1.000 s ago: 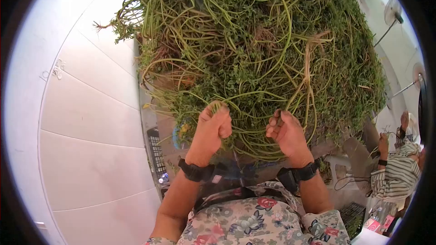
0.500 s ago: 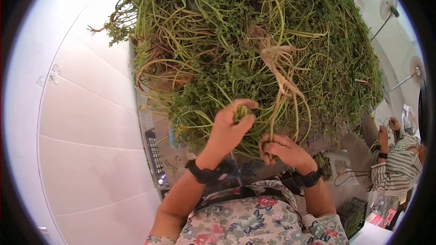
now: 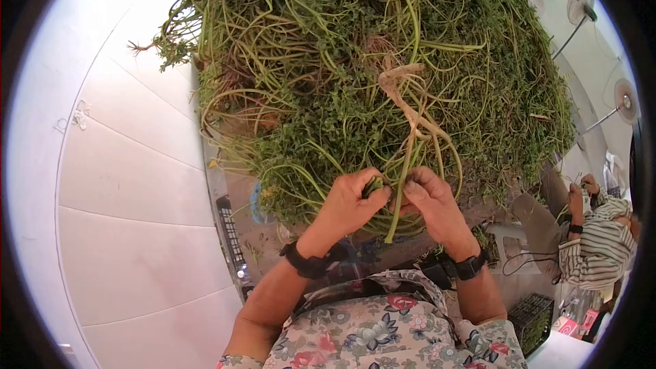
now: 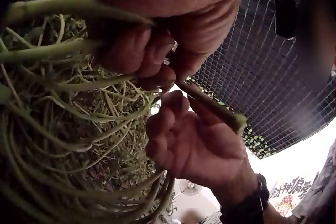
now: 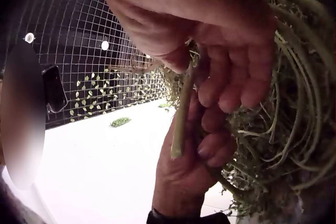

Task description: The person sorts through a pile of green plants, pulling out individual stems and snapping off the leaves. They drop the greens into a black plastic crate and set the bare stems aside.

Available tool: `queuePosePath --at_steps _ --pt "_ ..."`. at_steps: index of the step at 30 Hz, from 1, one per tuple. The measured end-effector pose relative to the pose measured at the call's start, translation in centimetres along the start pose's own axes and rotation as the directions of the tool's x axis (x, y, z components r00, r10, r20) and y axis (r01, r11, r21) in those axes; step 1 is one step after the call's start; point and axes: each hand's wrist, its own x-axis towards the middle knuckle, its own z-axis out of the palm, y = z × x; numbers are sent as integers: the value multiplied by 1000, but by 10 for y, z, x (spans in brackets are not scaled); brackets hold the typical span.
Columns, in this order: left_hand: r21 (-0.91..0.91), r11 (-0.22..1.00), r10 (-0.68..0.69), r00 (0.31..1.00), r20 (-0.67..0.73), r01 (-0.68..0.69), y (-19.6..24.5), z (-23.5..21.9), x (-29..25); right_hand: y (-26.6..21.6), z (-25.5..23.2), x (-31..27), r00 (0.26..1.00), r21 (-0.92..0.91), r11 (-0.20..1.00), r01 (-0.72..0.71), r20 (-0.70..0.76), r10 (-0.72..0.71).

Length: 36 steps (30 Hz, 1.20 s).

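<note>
Your right hand (image 3: 443, 210) has risen beside your left (image 3: 345, 208), bringing a single stem (image 3: 396, 215) close to the bundle of green stems (image 3: 372, 186). Your left hand grips the bundle; your right pinches the single stem, over the heaped greens (image 3: 506, 102).

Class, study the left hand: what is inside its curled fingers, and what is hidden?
Inside the left hand are green stems: a bit shows between thumb and forefinger, and lengths run out beyond the fingers. The gripped middle is covered, so their number cannot be told.
</note>
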Motion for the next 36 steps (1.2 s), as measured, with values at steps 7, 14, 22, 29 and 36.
queuePosePath --at_steps 7,14,22,29,36 --pt "36 992 121 993 -16 -120 -5 3 -2 2 10 2 997 -68 998 -13 -80 8" --pt "92 989 123 987 -106 -114 -18 10 -2 -8 5 -4 996 -219 972 -89 7 93" --pt "95 987 137 986 -93 -128 -4 14 4 -18 -8 -3 979 -28 985 -173 107 175" --pt "-59 992 94 961 -260 -113 -29 -3 9 -9 -22 -7 926 394 919 -35 359 -119" --pt "-390 891 63 914 -401 -233 30 -48 -30 20 -80 38 974 527 833 170 -218 -61"
